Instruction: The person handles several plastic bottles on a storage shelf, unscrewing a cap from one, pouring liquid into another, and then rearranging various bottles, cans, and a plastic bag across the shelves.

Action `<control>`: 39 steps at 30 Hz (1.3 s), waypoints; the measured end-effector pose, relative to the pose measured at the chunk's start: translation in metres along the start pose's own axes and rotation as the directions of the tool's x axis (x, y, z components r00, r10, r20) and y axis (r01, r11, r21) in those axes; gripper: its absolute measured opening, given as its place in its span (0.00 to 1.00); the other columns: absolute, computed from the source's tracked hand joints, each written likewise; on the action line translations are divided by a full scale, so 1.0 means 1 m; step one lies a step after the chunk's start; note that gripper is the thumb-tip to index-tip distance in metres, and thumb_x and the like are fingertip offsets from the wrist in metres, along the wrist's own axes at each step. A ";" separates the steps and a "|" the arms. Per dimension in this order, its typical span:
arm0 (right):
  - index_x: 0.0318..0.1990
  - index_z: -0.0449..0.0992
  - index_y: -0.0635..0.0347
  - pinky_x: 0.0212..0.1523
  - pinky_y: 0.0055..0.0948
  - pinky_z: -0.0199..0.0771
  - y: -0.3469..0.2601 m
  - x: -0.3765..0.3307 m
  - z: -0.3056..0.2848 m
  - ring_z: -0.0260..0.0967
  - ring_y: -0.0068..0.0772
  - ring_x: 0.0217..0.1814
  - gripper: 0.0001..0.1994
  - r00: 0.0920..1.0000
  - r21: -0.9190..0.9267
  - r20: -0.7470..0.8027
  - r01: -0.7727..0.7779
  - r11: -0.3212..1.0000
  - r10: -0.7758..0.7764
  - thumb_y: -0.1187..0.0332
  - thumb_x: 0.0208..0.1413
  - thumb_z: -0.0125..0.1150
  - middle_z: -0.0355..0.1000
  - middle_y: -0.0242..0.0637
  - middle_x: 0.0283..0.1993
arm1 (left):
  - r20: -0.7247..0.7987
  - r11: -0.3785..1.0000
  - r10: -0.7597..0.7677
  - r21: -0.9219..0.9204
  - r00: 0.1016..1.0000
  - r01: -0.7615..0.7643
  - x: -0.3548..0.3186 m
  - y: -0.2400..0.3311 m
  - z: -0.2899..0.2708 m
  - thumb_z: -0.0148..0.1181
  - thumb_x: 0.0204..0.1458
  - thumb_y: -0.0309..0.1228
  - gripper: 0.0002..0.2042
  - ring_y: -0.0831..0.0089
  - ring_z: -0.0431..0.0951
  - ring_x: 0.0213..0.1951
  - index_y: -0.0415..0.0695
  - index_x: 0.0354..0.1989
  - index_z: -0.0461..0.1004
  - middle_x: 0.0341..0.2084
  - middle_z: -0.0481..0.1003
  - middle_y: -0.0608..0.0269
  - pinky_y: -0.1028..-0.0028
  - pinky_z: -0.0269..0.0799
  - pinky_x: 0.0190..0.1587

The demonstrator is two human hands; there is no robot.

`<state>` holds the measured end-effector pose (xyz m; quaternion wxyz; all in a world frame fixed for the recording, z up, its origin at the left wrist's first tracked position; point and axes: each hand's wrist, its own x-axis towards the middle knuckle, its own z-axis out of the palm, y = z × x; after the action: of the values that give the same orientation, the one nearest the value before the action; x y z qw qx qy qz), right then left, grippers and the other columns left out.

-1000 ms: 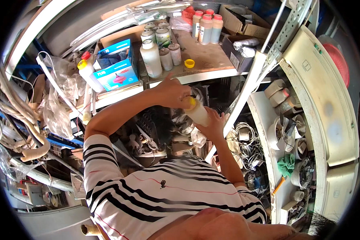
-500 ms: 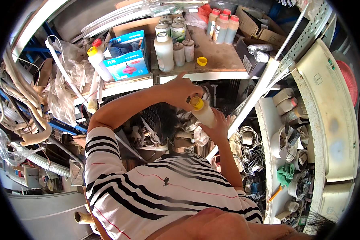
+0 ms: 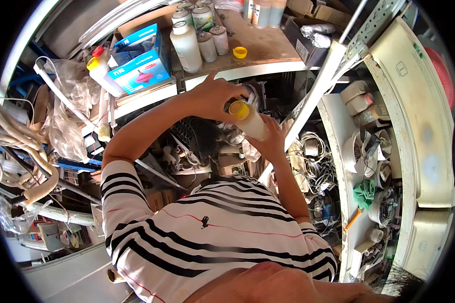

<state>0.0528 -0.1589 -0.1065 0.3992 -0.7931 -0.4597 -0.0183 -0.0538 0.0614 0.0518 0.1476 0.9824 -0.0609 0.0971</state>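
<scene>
My right hand (image 3: pixel 272 141) is wrapped round a pale, translucent plastic bottle (image 3: pixel 255 126), tilted with its yellow top (image 3: pixel 239 110) toward me and to the left. Right beside that top is my left hand (image 3: pixel 215 96), its fingers curled and one digit sticking up. Whatever its fingers hold, if anything, is hidden; a dark patch shows between them and the yellow top. A loose yellow ring-shaped cap (image 3: pixel 240 52) lies on the shelf (image 3: pixel 268 48) beyond my hands. Left of it stand a large white bottle (image 3: pixel 186 48) and two small canisters (image 3: pixel 207 47).
A blue box (image 3: pixel 142 70) and a yellow-capped white bottle (image 3: pixel 104 76) stand at the shelf's left end. Several spray cans (image 3: pixel 202 19) and amber bottles (image 3: pixel 261 12) are farther back. A white metal post (image 3: pixel 313 96) rises close to my right hand. Coiled cables (image 3: pixel 313 156) fill the lower right.
The view has shifted, so the shelf things sit higher and farther left. Both hands stay together at the bottle, my right hand still holding it and my left still beside its yellow top.
</scene>
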 end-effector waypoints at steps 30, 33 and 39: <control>0.63 0.68 0.47 0.72 0.72 0.36 0.000 0.001 0.002 0.66 0.44 0.66 0.38 0.997 -0.001 0.072 -0.036 0.999 0.036 0.54 0.41 0.77 0.72 0.35 0.59 | 0.272 0.989 -0.148 0.030 0.951 0.145 -0.004 -0.002 -0.001 0.70 0.45 0.46 0.24 0.58 0.77 0.49 0.50 0.50 0.74 0.37 0.79 0.62 0.41 0.44 0.72; 0.63 0.68 0.47 0.72 0.72 0.36 0.001 0.001 0.001 0.66 0.44 0.66 0.39 0.996 -0.009 0.075 -0.037 0.999 0.037 0.55 0.41 0.77 0.72 0.35 0.59 | 0.089 0.998 0.063 0.016 0.994 -0.065 -0.011 -0.002 0.003 0.68 0.47 0.46 0.22 0.59 0.78 0.46 0.49 0.47 0.75 0.32 0.79 0.63 0.42 0.45 0.72; 0.62 0.69 0.47 0.71 0.72 0.38 0.001 0.000 0.003 0.67 0.44 0.65 0.38 0.999 0.005 0.026 -0.030 1.000 0.030 0.55 0.40 0.78 0.73 0.34 0.58 | 0.390 0.977 -0.210 0.124 0.896 0.174 0.006 -0.001 -0.004 0.64 0.50 0.47 0.20 0.59 0.78 0.44 0.49 0.46 0.75 0.32 0.80 0.63 0.44 0.48 0.71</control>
<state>0.0524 -0.1570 -0.1095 0.3957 -0.7989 -0.4530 -0.0010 -0.0484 0.0633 0.0568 0.0982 0.9880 0.0117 -0.1188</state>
